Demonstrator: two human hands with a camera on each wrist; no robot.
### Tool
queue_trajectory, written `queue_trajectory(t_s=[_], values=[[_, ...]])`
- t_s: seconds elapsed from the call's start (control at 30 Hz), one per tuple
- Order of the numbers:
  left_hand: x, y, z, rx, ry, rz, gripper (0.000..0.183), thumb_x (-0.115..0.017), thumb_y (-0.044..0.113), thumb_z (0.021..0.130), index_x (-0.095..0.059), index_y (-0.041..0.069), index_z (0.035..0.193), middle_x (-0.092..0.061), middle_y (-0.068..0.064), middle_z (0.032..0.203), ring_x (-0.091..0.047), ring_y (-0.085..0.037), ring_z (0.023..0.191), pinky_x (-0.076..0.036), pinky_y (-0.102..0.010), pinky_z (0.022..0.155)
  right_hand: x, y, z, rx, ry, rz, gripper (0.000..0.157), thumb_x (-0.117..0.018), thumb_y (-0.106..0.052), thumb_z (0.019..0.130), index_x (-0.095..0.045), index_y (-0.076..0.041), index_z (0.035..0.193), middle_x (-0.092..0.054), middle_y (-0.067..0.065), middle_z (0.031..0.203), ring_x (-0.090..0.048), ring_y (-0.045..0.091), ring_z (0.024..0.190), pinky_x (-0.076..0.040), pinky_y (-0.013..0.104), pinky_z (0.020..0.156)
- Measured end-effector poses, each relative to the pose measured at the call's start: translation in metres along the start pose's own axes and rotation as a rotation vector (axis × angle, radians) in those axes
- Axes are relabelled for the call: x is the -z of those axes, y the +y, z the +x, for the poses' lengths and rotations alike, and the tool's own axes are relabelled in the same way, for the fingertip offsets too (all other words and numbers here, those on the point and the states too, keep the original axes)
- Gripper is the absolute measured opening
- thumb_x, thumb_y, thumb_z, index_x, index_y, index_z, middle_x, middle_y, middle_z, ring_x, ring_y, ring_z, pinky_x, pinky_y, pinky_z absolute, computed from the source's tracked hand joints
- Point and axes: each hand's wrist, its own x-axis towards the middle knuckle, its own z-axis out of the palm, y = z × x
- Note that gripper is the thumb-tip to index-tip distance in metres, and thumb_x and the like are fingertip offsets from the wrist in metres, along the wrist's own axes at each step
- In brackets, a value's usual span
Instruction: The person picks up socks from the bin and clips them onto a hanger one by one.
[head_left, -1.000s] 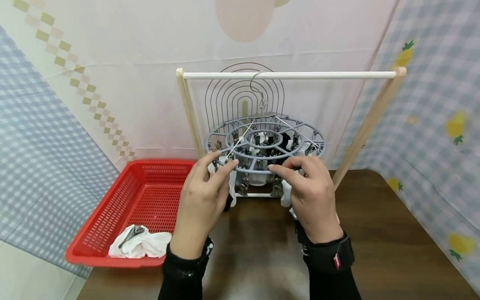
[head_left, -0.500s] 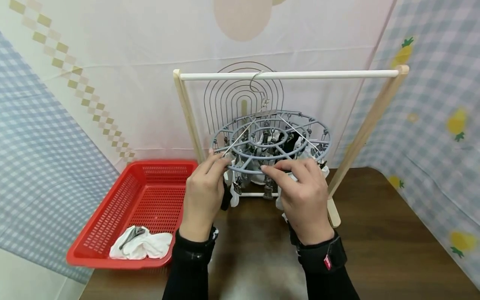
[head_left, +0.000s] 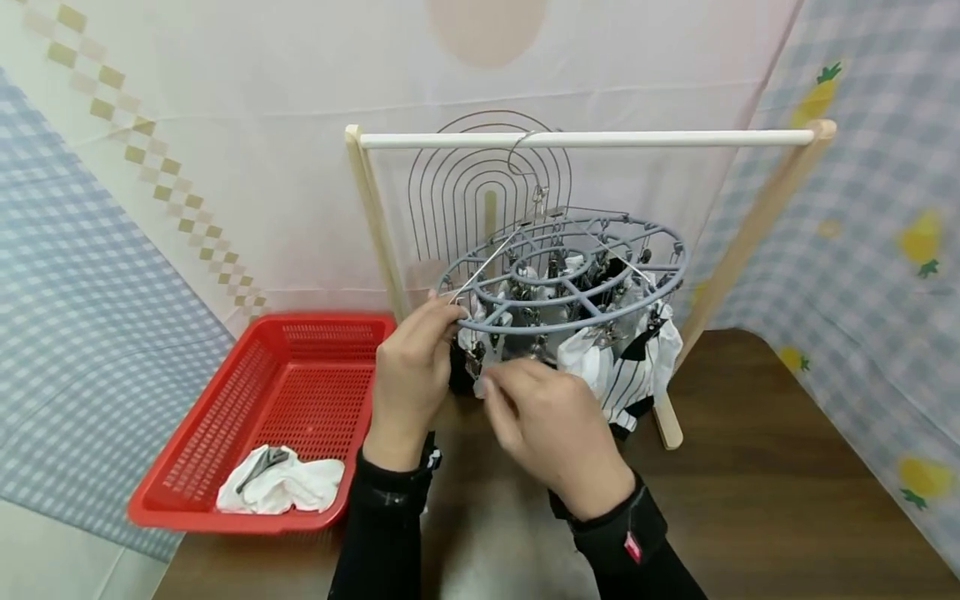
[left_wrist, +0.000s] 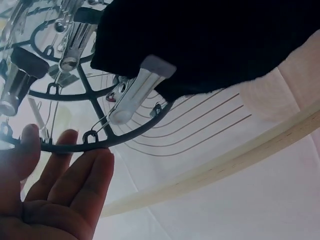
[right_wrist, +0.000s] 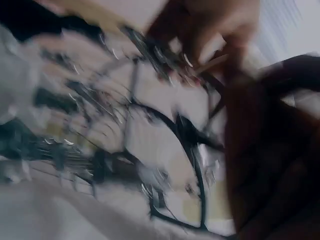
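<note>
A round grey-blue clip hanger (head_left: 577, 323) hangs by its hook with socks clipped beneath it. My left hand (head_left: 412, 367) pinches the outer ring at its near left; in the left wrist view, thumb and fingers (left_wrist: 92, 185) meet at the ring beside metal clips (left_wrist: 142, 90). A black sock (left_wrist: 200, 50) hangs from a clip there. My right hand (head_left: 551, 417) is below the ring, fingers bent, its fingertips close to a hanging clip (head_left: 474, 360). Blur hides whether they hold it. White socks and a striped one (head_left: 626, 387) hang at the right.
The hook rests over a white rod (head_left: 637, 139) on a wooden stand (head_left: 765, 221). A red basket (head_left: 202, 408) at left holds a white and grey sock (head_left: 281, 483). Brown tabletop (head_left: 780, 467) lies in front, and patterned cloth (head_left: 862, 250) surrounds it.
The hanger has turned and shifted right, bringing the striped sock into sight. My right hand has left the ring's front edge and moved down and left to the clips; the left stays at the ring.
</note>
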Motion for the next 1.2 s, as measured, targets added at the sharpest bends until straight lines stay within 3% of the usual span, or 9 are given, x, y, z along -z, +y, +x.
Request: queue_trajectory(t_s=[0.07, 0.13, 0.23, 0.33, 0.47, 0.73, 1.0, 1.1, 1.2], values=[[0.0, 0.005, 0.001, -0.001, -0.009, -0.006, 0.014, -0.06, 0.012, 0.096, -0.071, 0.006, 0.101, -0.074, -0.011, 0.105, -0.062, -0.018, 0.111, -0.052, -0.034, 0.096, -0.006, 0.004, -0.005, -0.16, -0.112, -0.111, 0.02, -0.059, -0.014, 0.093, -0.072, -0.003, 0.103, -0.075, 0.012, 0.091, -0.069, 0.022, 0.077, -0.06, 0.038, 0.061], [-0.002, 0.01, 0.003, -0.002, -0.014, -0.003, 0.014, -0.061, 0.013, 0.096, -0.072, 0.007, 0.102, -0.073, -0.011, 0.107, -0.061, -0.018, 0.113, -0.051, -0.034, 0.097, -0.011, 0.012, -0.007, -0.271, -0.145, -0.183, 0.022, -0.061, -0.017, 0.094, -0.069, -0.002, 0.107, -0.074, 0.017, 0.086, -0.067, 0.029, 0.071, -0.058, 0.045, 0.057], [-0.009, 0.021, 0.009, -0.012, -0.033, 0.01, 0.015, -0.062, 0.016, 0.096, -0.072, 0.009, 0.104, -0.072, -0.011, 0.111, -0.06, -0.017, 0.114, -0.051, -0.034, 0.098, -0.015, 0.032, -0.007, -0.349, -0.115, -0.233, 0.031, -0.065, -0.021, 0.093, -0.065, -0.001, 0.117, -0.07, 0.02, 0.075, -0.06, 0.031, 0.056, -0.051, 0.046, 0.048], [-0.021, 0.034, 0.014, -0.023, -0.086, 0.032, 0.017, -0.06, 0.019, 0.097, -0.072, 0.011, 0.107, -0.07, -0.01, 0.117, -0.059, -0.017, 0.116, -0.05, -0.033, 0.099, -0.022, 0.054, -0.008, -0.388, -0.032, -0.253, 0.04, -0.068, -0.021, 0.091, -0.063, 0.001, 0.124, -0.071, 0.021, 0.081, -0.056, 0.03, 0.052, -0.047, 0.046, 0.047], [-0.033, 0.052, 0.012, -0.037, -0.143, 0.043, 0.018, -0.057, 0.02, 0.099, -0.071, 0.012, 0.109, -0.069, -0.009, 0.12, -0.061, -0.017, 0.112, -0.048, -0.032, 0.102, -0.023, 0.071, -0.015, -0.417, 0.065, -0.231, 0.034, -0.067, -0.019, 0.092, -0.067, -0.001, 0.122, -0.074, 0.02, 0.094, -0.061, 0.029, 0.061, -0.048, 0.044, 0.052], [-0.037, 0.066, 0.014, -0.047, -0.149, -0.015, 0.017, -0.059, 0.019, 0.098, -0.071, 0.012, 0.108, -0.07, -0.009, 0.119, -0.058, -0.016, 0.117, -0.043, -0.033, 0.107, 0.02, 0.074, -0.028, -0.449, 0.078, -0.166, 0.027, -0.077, -0.022, 0.084, -0.07, -0.007, 0.105, -0.07, 0.012, 0.073, -0.061, 0.025, 0.06, -0.047, 0.048, 0.053], [-0.04, 0.079, 0.011, -0.083, -0.237, -0.067, 0.026, -0.063, 0.02, 0.094, -0.069, 0.017, 0.119, -0.068, -0.006, 0.124, -0.052, -0.013, 0.124, -0.044, -0.029, 0.105, 0.044, 0.076, -0.037, -0.424, 0.073, -0.215, 0.024, -0.074, -0.008, 0.083, -0.076, -0.01, 0.107, -0.076, 0.014, 0.1, -0.068, 0.03, 0.089, -0.052, 0.049, 0.066], [-0.033, 0.073, 0.006, -0.096, -0.26, -0.109, 0.031, -0.065, 0.016, 0.093, -0.068, 0.017, 0.123, -0.067, -0.007, 0.126, -0.051, -0.014, 0.125, -0.045, -0.029, 0.104, 0.038, 0.074, -0.04, -0.416, 0.088, -0.286, 0.024, -0.07, -0.002, 0.082, -0.076, -0.01, 0.104, -0.076, 0.014, 0.095, -0.068, 0.031, 0.083, -0.051, 0.049, 0.061], [-0.007, 0.052, -0.002, -0.031, -0.275, -0.062, 0.036, -0.066, 0.011, 0.09, -0.066, 0.016, 0.126, -0.063, -0.007, 0.133, -0.055, -0.016, 0.12, -0.054, -0.032, 0.093, 0.025, 0.068, -0.041, -0.386, 0.093, -0.325, 0.027, -0.063, 0.004, 0.08, -0.075, -0.009, 0.099, -0.074, 0.013, 0.088, -0.066, 0.031, 0.076, -0.048, 0.047, 0.053]])
